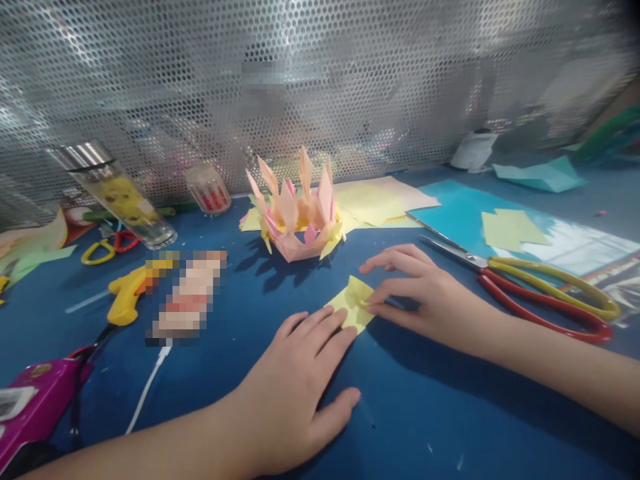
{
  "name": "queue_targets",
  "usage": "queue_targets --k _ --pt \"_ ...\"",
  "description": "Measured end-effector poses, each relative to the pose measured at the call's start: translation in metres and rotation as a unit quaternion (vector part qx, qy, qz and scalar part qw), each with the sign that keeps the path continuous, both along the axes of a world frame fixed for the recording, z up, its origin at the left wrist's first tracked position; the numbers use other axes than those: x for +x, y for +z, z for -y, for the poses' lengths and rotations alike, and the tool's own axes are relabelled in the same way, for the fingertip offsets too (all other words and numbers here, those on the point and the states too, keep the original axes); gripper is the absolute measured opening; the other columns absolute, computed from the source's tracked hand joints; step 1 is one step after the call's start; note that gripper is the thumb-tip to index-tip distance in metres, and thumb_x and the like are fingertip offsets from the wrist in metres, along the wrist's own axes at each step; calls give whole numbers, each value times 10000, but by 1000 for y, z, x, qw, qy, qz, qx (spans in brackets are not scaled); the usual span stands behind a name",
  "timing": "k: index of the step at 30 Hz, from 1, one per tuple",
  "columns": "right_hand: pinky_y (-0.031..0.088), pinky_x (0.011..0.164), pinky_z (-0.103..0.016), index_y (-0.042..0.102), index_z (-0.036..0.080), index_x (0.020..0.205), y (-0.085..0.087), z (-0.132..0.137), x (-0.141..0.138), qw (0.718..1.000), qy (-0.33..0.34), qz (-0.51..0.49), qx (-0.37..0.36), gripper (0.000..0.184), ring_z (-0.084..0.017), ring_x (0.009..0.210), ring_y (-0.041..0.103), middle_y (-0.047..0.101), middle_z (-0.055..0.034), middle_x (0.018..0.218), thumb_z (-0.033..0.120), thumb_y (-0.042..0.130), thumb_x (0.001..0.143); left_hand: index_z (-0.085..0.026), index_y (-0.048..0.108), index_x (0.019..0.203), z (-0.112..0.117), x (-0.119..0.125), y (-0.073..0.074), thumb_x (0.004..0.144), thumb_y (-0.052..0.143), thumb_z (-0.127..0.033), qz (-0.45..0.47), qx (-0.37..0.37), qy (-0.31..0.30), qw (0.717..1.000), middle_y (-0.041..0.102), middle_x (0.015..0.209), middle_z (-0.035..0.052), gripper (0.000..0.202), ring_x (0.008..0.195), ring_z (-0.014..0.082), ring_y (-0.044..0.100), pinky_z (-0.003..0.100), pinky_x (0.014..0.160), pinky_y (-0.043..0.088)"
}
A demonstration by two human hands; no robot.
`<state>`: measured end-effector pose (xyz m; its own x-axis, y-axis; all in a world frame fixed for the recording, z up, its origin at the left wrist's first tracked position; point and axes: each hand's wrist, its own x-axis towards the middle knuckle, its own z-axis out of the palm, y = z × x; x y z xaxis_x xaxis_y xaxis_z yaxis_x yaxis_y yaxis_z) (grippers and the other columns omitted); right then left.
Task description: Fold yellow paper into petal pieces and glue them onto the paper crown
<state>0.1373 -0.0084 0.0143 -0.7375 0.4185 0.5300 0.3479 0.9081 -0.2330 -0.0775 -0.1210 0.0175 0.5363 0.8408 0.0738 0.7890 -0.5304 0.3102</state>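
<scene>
A small folded yellow paper (353, 301) lies on the blue table (430, 413). My left hand (295, 387) rests flat, fingers stretched out, with the fingertips pressing the paper's near left edge. My right hand (425, 300) comes in from the right; its thumb and forefinger pinch the paper's right corner, the other fingers extended above it. Behind the paper stands a pink and yellow folded paper crown-like flower (297, 213).
Red and yellow scissors (530, 290) lie right of my right hand. Yellow and pink sheets (380, 200) and a teal sheet (460, 213) lie behind. At left are a glass bottle (120, 197), a yellow glue gun (127, 293), small scissors (107, 247), and a magenta device (35, 400). A perforated metal wall (320, 80) closes the back.
</scene>
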Motion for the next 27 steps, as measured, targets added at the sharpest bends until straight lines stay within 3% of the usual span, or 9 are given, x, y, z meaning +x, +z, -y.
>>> queue_targets --k 8,11,14,20,23,27 --pt "470 926 -389 670 203 883 9 -4 9 988 120 66 72 159 -228 1134 451 586 -83 1144 185 516 921 -182 444 1356 0 2 3 875 497 -438 -12 2 -3 1000 462 1427 104 547 1246 305 444 515 1000 369" --pt "481 904 -381 667 202 857 9 -6 9 987 125 72 72 202 -221 1121 467 599 -81 1115 189 483 939 -183 439 1361 -1 2 3 876 494 -453 -17 -5 -5 1000 439 1449 99 557 1254 313 430 518 1002 357" --pt "471 915 -369 661 196 876 7 -5 8 983 132 79 98 197 -211 1125 472 610 -74 1129 159 479 941 -190 460 1339 -2 1 4 875 496 -457 -6 -12 2 1000 505 1397 76 536 1264 307 413 517 1020 332" --pt "446 960 -384 660 153 986 9 1 7 949 138 112 262 177 -193 1074 514 652 -55 1155 131 492 936 -173 459 1332 -4 1 6 868 502 -448 -1 -49 -2 999 511 1387 80 541 1290 324 372 542 1025 307" --pt "450 945 -391 674 168 970 11 4 7 929 114 138 323 182 -193 1094 509 641 -47 1207 136 499 929 -176 464 1323 -4 1 6 856 524 -440 3 -55 1 998 515 1385 77 540 1297 324 367 544 1033 299" --pt "444 942 -407 670 140 1063 12 10 5 926 62 171 331 243 -212 1122 507 625 -61 1254 137 466 931 -175 449 1338 -4 0 6 874 497 -439 5 -62 -10 998 479 1420 89 536 1328 308 350 532 1057 283"
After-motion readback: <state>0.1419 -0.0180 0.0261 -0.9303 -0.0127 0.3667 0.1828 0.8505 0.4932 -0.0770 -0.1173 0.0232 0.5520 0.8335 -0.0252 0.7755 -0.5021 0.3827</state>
